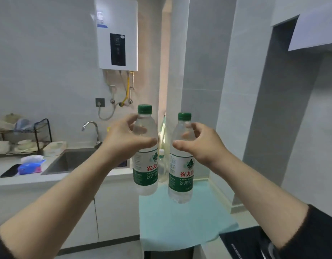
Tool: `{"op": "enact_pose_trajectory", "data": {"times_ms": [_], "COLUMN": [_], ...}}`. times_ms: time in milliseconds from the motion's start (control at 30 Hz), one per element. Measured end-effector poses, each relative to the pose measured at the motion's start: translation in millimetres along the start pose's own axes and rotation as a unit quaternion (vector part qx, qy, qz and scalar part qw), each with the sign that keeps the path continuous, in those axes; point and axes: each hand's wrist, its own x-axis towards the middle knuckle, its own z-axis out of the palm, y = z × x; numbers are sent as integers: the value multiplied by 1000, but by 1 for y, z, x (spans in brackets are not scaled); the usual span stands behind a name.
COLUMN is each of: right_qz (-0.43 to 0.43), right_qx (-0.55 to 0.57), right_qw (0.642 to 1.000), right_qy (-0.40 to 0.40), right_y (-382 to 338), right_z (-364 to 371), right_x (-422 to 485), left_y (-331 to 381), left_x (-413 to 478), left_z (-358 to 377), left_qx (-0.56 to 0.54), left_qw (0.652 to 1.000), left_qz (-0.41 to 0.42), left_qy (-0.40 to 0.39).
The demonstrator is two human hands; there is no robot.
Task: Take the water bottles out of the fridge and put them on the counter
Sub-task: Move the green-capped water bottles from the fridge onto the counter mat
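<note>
- Two clear plastic water bottles with green caps and green-and-white labels, upright at frame centre, held in the air: left bottle point(145, 152), right bottle point(181, 165).
- The left hand point(124, 141) wraps one bottle's shoulder, the right hand point(200, 144) the other's; palms hide the upper bodies.
- A third small bottle point(161, 165) stands between them, mostly hidden.
- Below lies a pale turquoise surface point(180, 221); the white counter point(30, 178) and steel sink point(71, 161) sit at left.

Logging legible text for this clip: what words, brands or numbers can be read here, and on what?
"农夫山" in red, on the label of the left bottle, held by the left hand.
"农夫山" in red, on the right bottle, held by the right hand.
"饮用纯" in white on both green label bands, cut off at the edge.
Small label print: too blurred.
Water heater panel and stickers: unreadable.
</note>
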Motion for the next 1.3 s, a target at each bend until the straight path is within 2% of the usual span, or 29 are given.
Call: {"op": "enact_pose_trajectory", "data": {"times_ms": [133,300,567,767,1000,1300], "right_qz": [40,90,146,177,174,191], "right_qx": [-26,-57,-53,-40,-42,-66], "right_qw": [998,993,987,983,984,979], "right_qy": [40,47,34,12,8,-36], "right_y": [70,176,350,439,488,509], "right_z": [12,32,80,112,137,145], "right_x": [47,97,164,196,207,209], "left_y": [-72,-174,-329,-412,-465,-482], "left_x": [57,106,157,179,181,183], "left_z": [46,121,217,239,253,259], "left_qx": [4,31,47,65,81,65], "left_qw": [999,996,989,984,978,975], "left_qz": [-12,-59,-132,-159,-187,-198], "left_qy": [-35,-64,-43,-45,-50,-76]}}
